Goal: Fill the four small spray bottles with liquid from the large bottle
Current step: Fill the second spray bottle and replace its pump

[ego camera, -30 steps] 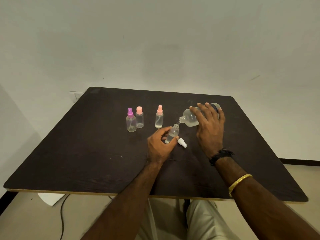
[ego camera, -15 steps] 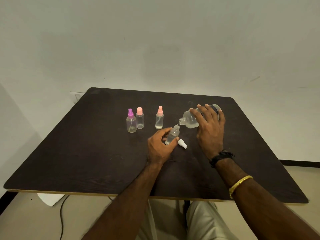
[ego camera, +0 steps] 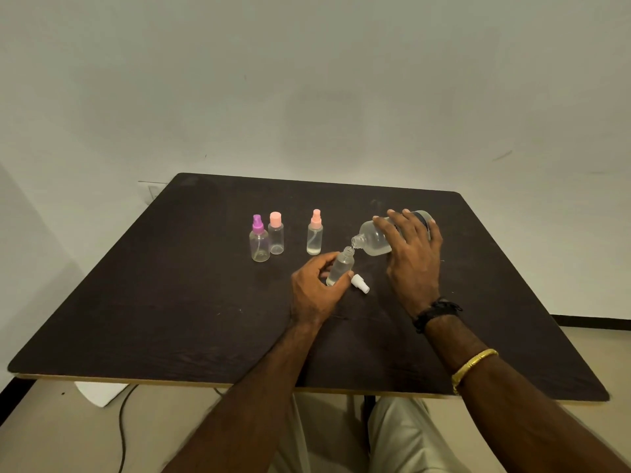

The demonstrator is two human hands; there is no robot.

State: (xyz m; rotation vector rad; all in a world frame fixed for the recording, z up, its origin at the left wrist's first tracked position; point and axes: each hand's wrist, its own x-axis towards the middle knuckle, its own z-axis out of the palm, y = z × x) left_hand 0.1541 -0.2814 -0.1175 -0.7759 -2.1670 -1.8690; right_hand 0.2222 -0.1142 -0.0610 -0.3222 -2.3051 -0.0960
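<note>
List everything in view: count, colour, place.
table: 1, dark brown, centre
purple-capped spray bottle: 1, clear, left end of row
pink-capped bottle: 1, clear, beside it
pink-sprayer bottle: 1, clear, right of those
open small bottle: 1, clear, in left hand
loose cap: 1, white, on table beside it
large bottle: 1, clear, tipped, in right hand
cable: 1, black, floor lower left
wristband: 1, black, right wrist
bangle: 1, gold, right forearm
left hand: 1, grips open small bottle
right hand: 1, holds large bottle

no readable text, no labels, no brands, no numbers anywhere in view
</note>
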